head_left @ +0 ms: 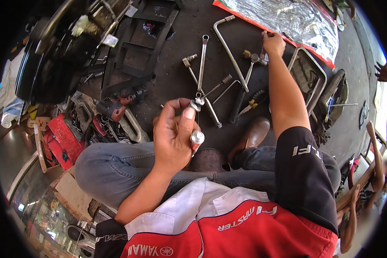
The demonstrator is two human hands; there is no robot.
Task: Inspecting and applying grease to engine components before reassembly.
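Note:
My left hand [172, 131] is raised, closed on small silver metal parts [197, 104] between thumb and forefinger, and a silver-capped part with a red body [197, 137] shows lower in the same hand. My right hand [273, 44] reaches forward to the red edge of a silvery plastic sheet [288, 19], fingers curled over a small object that I cannot make out. On the dark floor between the hands lie several wrenches [203, 60], a long bent bar [228, 51] and yellow-handled pliers [251, 105].
Black vehicle parts [51, 51] fill the upper left. A power tool [116, 109], red case [64, 142] and cardboard are at left. A metal tray [320, 77] is at right, a glass case [34, 206] lower left. Other people's arms [376, 172] show at far right.

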